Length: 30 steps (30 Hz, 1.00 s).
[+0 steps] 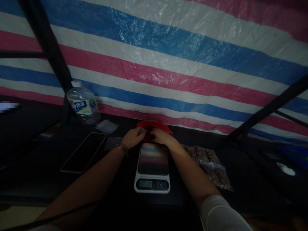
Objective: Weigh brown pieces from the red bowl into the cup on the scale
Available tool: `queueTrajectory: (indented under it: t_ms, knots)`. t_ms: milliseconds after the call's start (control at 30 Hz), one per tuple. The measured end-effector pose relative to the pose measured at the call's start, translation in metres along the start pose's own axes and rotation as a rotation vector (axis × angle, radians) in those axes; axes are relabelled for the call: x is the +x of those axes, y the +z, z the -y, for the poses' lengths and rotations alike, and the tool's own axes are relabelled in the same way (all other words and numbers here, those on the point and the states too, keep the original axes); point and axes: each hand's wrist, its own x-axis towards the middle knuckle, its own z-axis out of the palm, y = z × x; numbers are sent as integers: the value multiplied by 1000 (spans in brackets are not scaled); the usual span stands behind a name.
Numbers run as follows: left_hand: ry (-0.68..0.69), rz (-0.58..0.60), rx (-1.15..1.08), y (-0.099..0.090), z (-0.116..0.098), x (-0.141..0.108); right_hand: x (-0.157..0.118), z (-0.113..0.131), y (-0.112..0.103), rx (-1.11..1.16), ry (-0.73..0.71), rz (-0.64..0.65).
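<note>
Beyond the white kitchen scale, a red bag lies with its mouth toward me. My left hand is at the bag's left side, its fingers closed on something small that I cannot make out. At the opening's right side is my right hand, fingers reaching into the dark inside, their tips hidden. Nothing rests on the scale's plate, and its display is lit. To the right lie several small clear bags filled with brown bits.
A large clear bottle stands at the back left, with empty clear bags beside it. A phone lies left of my left forearm. Black metal bars and a striped plastic sheet rise behind the black surface.
</note>
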Motion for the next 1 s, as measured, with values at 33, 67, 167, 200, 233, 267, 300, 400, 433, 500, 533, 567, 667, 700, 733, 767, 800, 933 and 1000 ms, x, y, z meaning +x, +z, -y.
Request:
queueTrajectory:
  t_ms: [33, 67, 167, 200, 233, 267, 300, 400, 433, 500, 533, 567, 667, 700, 733, 767, 800, 933, 1000]
  knots:
    - [6, -5, 5, 0, 0, 0, 1, 0, 0, -20, 28, 5]
    - [12, -11, 14, 1, 0, 0, 1, 1, -1, -40, 61, 10]
    - [18, -30, 61, 2, -1, 0, 1, 2, -2, -82, 111, 32]
    - [15, -33, 88, 2, -2, 0, 1, 2, -3, -89, 106, 36]
    - [8, -33, 119, 3, -3, 0, 1, 2, -3, -95, 95, 36]
    - [-2, -30, 148, 3, -4, 0, 1, 3, -2, -101, 83, 35]
    - [-10, -27, 171, 3, -6, 0, 0, 3, -2, -109, 76, 31]
    - [-10, -5, 205, 2, -10, 0, 0, 2, -1, -135, 78, 1]
    - [4, 5, 206, 1, -11, 0, 0, 1, -1, -136, 79, -15]
    - [42, 24, 203, 0, -12, 0, 0, -2, -2, -115, 73, -56]
    - [57, 30, 200, 0, -13, 0, 0, -3, -3, -93, 66, -88]
    - [67, 34, 198, 0, -13, 0, 0, -4, -5, -64, 63, -135]
    - [61, 42, 201, 0, -15, 1, 1, -1, -9, 53, 73, -339]
    - [58, 46, 202, 0, -16, 1, 1, 1, -10, 92, 79, -399]
    - [58, 52, 205, 0, -17, 1, 1, 4, -10, 122, 78, -435]
    - [60, 54, 211, 0, -17, 1, 2, 7, -11, 140, 72, -448]
    - [63, 51, 217, 0, -18, 1, 2, 10, -11, 149, 62, -440]
    - [61, 10, 229, 1, -18, 1, 0, 16, -12, 170, 19, -345]
    - [58, -2, 220, 2, -16, 1, 0, 16, -12, 193, -7, -324]
